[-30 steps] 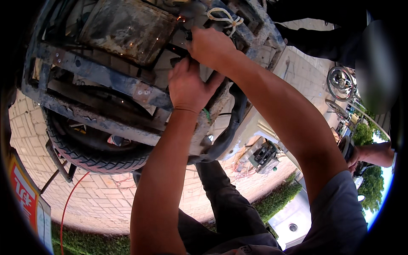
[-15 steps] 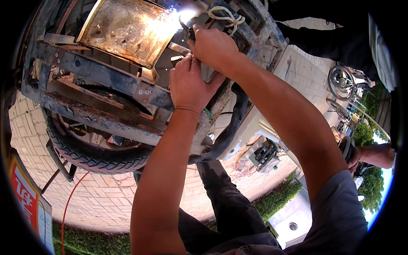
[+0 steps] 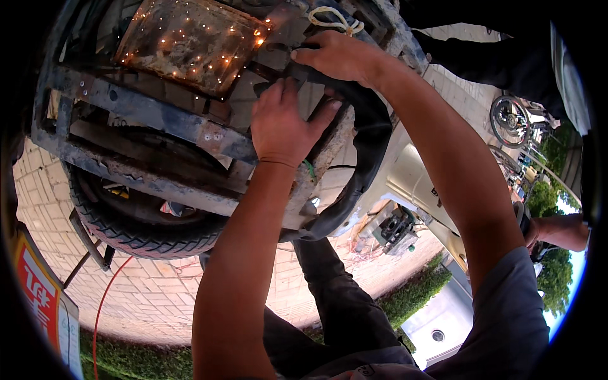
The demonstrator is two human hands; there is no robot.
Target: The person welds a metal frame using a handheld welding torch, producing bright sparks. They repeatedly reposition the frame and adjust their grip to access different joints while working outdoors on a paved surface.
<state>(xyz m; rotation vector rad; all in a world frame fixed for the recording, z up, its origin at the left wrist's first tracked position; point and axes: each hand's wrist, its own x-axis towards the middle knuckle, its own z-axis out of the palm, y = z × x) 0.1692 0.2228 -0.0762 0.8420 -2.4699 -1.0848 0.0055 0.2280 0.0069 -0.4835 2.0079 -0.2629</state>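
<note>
A red sign point(image 3: 39, 284) stands at the far left, with a thin red hose point(image 3: 97, 316) running down beside it over the paving point(image 3: 139, 297). Next comes a black tyre point(image 3: 152, 246) below a worn metal frame point(image 3: 155, 111). Inside the frame, toward the top, lies a rusty metal plate point(image 3: 183, 50), dotted with glowing sparks (the brightest sit at its right edge). The left hand point(image 3: 278, 123) rests at the frame just below and right of the plate, fingers bent, thumb spread; I cannot tell whether it grips anything. Higher and further right, the right hand point(image 3: 345, 58) is curled round a dark tool point(image 3: 309, 45), mostly hidden, near a knotted pale cord point(image 3: 335, 25). A thick black tube point(image 3: 372, 126) bends down below that hand. At the right stands a bicycle wheel point(image 3: 508, 122).
</note>
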